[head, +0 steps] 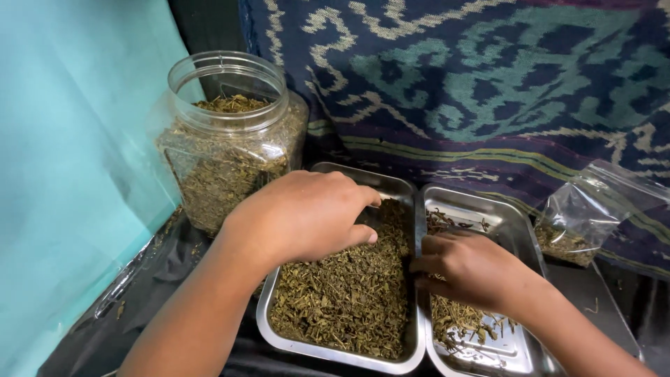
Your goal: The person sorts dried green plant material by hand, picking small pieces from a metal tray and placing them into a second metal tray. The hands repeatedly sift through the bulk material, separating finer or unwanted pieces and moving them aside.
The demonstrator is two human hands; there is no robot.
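Two steel trays sit side by side in front of me. The left tray point(333, 352) is heaped with dried green leaves point(345, 297). My left hand point(300, 216) rests palm down on that heap, fingers curled into the leaves at the far end. The right tray point(515, 222) holds a thinner scatter of stems and leaves point(457, 318). My right hand point(471, 269) hovers low over it, fingers bent and pinched together near the wall shared by the two trays; what it pinches is hidden.
A clear lidless plastic jar point(230, 139) of the same dried leaves stands at the back left. A small clear plastic bag point(583, 216) with some leaves lies at the right. A turquoise cloth point(70, 174) hangs at left, a patterned dark textile point(488, 84) behind.
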